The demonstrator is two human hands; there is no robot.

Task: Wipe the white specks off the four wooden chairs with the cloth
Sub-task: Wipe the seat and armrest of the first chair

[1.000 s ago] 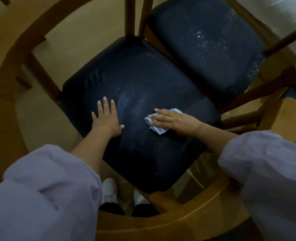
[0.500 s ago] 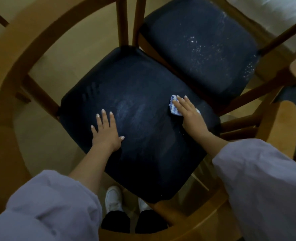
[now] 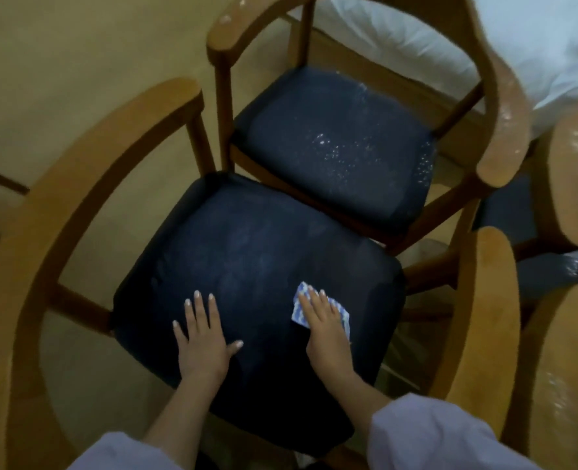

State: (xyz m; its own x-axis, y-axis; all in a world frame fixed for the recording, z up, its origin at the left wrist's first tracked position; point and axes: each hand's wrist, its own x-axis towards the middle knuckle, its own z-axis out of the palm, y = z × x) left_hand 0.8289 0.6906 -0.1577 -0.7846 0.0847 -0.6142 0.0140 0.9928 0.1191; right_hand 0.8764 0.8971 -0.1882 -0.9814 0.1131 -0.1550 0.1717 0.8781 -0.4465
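Observation:
A wooden armchair with a dark blue seat [image 3: 247,252] stands right below me, its cushion showing only faint smears. My left hand [image 3: 203,340] lies flat on the seat's near left part, fingers spread. My right hand [image 3: 321,323] presses a blue-and-white cloth [image 3: 301,308] flat against the seat's near right part. Behind it stands a second wooden chair [image 3: 331,144] whose dark seat is dotted with white specks, thickest at its middle and right edge. White marks also show on that chair's curved backrest [image 3: 508,106].
Parts of two more wooden chairs [image 3: 569,184] crowd the right edge, one with a speckled armrest [image 3: 558,378]. A white plastic-covered bundle [image 3: 535,45] lies at the top right. Beige floor [image 3: 77,79] spreads to the left.
My right hand has dragged the cloth from the seat's far right edge back toward me. My head has lifted, bringing the second chair fully into view. The left hand stays put.

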